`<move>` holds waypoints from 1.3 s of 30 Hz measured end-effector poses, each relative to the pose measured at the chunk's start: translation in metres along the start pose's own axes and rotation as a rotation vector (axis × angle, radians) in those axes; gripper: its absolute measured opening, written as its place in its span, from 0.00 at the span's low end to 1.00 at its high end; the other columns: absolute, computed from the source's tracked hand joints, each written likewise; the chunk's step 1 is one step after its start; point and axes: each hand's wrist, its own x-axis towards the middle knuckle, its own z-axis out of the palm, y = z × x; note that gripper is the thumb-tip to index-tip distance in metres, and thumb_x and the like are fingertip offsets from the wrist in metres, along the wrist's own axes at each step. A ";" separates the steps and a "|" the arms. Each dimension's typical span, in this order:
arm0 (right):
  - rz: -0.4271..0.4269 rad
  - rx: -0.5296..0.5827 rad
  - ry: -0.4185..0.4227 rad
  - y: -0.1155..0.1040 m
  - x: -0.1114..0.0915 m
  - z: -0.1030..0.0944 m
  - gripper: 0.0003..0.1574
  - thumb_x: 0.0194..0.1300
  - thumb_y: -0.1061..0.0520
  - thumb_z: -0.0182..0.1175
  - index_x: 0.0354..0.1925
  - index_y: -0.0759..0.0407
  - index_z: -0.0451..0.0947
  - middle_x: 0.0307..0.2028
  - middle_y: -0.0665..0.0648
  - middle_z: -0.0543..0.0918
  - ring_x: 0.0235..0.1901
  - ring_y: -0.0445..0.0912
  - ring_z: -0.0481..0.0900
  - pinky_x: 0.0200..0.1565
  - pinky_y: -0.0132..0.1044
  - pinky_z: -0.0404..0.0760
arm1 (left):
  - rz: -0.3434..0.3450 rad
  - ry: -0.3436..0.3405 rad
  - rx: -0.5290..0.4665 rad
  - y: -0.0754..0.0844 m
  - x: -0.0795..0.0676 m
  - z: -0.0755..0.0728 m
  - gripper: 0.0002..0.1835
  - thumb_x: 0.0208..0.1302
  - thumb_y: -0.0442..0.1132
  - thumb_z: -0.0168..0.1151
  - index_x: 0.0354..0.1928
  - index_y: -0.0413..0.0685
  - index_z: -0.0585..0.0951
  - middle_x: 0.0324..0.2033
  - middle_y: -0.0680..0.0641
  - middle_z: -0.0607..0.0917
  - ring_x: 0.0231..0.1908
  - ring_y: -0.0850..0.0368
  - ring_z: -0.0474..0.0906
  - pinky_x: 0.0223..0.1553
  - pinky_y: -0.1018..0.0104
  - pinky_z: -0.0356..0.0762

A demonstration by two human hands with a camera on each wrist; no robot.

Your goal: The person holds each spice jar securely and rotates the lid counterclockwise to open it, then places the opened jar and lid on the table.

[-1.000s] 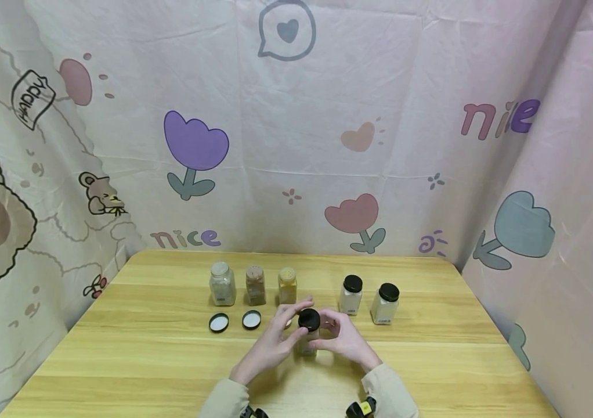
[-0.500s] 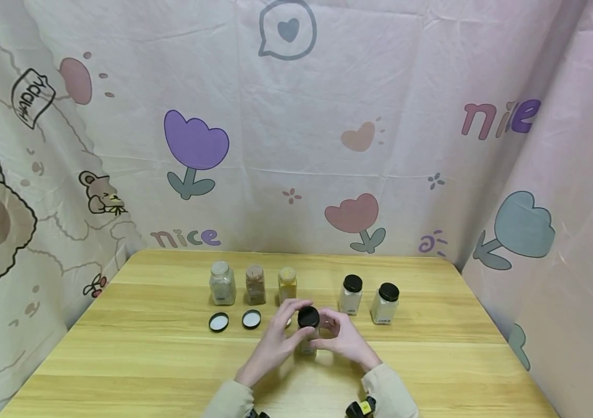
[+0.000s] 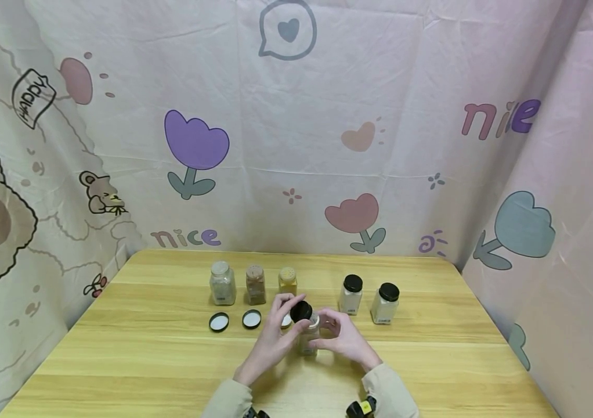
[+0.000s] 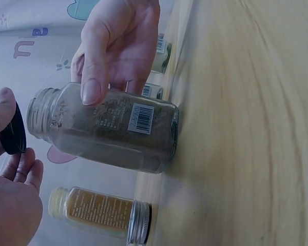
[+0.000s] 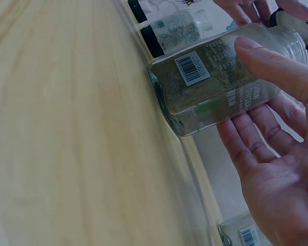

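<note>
A square glass spice jar [image 4: 92, 128] with brownish powder stands upright on the table. My right hand [image 3: 346, 338] grips it, thumb on the near side and fingers on the far side. A black screw lid [image 3: 300, 312] is pinched in my left hand [image 3: 271, 339], tilted and held just above and left of the jar's mouth. In the left wrist view the jar's threaded neck [image 4: 39, 114] is bare, with a small gap to the lid. The lid's pale inside [image 5: 293, 23] shows in the right wrist view.
Behind, to the left, stand three uncapped jars: pale [image 3: 222, 285], brown [image 3: 256, 287] and yellow [image 3: 288, 281]. Upturned lids [image 3: 219, 322] lie before them, one partly hidden by my left hand. Two black-capped jars [image 3: 350, 299] stand back right. A patterned curtain [image 3: 286, 116] borders the table [image 3: 145, 348].
The black lid has come off the jar and moved up and left in my left hand, exposing the jar's mouth. My right hand and the jar have stayed in place.
</note>
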 end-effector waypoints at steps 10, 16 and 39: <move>0.000 0.010 -0.005 -0.001 -0.001 -0.001 0.31 0.57 0.63 0.72 0.58 0.66 0.75 0.51 0.52 0.83 0.51 0.34 0.82 0.61 0.27 0.79 | 0.007 0.060 -0.125 0.000 0.003 -0.001 0.23 0.61 0.34 0.70 0.58 0.43 0.77 0.51 0.43 0.77 0.52 0.59 0.79 0.59 0.64 0.83; 0.006 -0.013 0.008 0.000 -0.003 -0.003 0.34 0.56 0.63 0.72 0.60 0.67 0.73 0.54 0.69 0.82 0.52 0.34 0.82 0.62 0.28 0.78 | -0.011 0.136 -0.222 -0.001 0.004 -0.002 0.22 0.58 0.33 0.73 0.54 0.40 0.77 0.49 0.39 0.82 0.47 0.59 0.83 0.54 0.64 0.86; 0.172 -0.114 0.136 -0.011 0.006 -0.007 0.35 0.58 0.60 0.72 0.61 0.66 0.73 0.55 0.66 0.83 0.57 0.58 0.81 0.67 0.48 0.78 | -0.215 0.196 -0.255 -0.001 0.008 -0.015 0.26 0.45 0.34 0.81 0.49 0.38 0.83 0.48 0.39 0.86 0.50 0.43 0.85 0.56 0.71 0.84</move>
